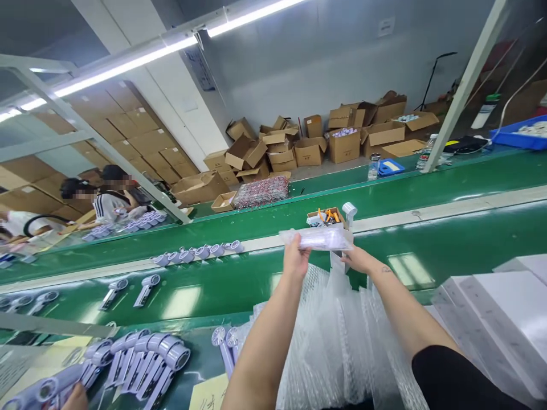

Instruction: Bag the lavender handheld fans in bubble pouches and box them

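My left hand (296,261) is closed around the left part of a translucent bubble-wrap bag (327,238), held up over the green conveyor belt. A pale lavender object shows blurred inside the bag; its full shape is hidden. At the bag's right end, the fingers of my right hand (355,259) are pinched on what looks like its loose translucent flap (337,263). Below both hands lies a big pile of bubble-wrap bags (337,336). To the left of my left forearm, lavender handheld fans (220,337) with round slatted heads lie on the bench.
White boxes (504,307) are stacked at right. A carton of tools (327,217) stands beyond my hands. Several lavender devices (147,289) lie on the belt, with more clustered (149,353) at lower left by another person's hand (75,397). A slanted metal post (465,85) rises at right.
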Action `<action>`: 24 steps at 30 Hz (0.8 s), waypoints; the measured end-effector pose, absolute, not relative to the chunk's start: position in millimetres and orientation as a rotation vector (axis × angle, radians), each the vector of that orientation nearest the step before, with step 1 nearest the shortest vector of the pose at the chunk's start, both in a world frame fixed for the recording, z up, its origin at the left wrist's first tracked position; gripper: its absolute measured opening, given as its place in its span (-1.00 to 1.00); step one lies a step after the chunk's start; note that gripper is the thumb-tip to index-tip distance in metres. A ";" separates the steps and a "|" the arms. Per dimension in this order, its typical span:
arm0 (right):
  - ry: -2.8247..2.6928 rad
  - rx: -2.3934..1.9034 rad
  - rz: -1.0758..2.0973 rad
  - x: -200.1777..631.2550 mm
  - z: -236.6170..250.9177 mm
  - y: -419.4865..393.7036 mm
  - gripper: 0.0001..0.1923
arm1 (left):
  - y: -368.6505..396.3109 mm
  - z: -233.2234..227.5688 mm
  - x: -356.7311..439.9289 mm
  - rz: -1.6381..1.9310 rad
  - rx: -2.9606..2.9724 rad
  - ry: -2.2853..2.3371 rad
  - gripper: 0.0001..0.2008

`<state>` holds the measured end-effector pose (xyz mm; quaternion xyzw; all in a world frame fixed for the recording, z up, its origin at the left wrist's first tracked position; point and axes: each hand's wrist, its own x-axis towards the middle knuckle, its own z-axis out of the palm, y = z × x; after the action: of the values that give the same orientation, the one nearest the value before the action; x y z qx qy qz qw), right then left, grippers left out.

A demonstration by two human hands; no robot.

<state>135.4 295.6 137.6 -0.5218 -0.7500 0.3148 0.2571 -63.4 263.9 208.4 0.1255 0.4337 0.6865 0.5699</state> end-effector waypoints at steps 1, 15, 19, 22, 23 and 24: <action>-2.054 -1.389 0.857 137.0 128.3 299.5 -0.92 | 275.3 197.7 -53.2 1.595 0.323 1.041 -0.69; -1.768 -1.254 0.852 181.5 66.1 299.2 -0.79 | 278.8 184.0 -30.3 0.809 2.017 1.694 -0.79; -1.697 -1.219 0.928 183.3 66.6 293.9 -0.77 | 292.8 196.8 0.4 0.246 2.202 1.837 -0.75; -1.671 -1.188 0.975 182.5 67.6 289.6 -0.71 | 308.7 192.8 36.0 0.114 2.306 1.779 -0.75; -1.666 -1.183 0.983 183.2 67.6 288.4 -0.68 | 311.5 189.9 47.2 0.104 2.331 1.752 -0.75; -1.659 -1.183 0.986 184.9 67.3 287.1 -0.68 | 312.4 187.0 56.7 0.097 2.341 1.736 -0.74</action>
<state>184.9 287.1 67.3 -0.4730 -0.6635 0.3944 0.4248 56.7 312.4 187.0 0.7977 0.5915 0.0331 0.1124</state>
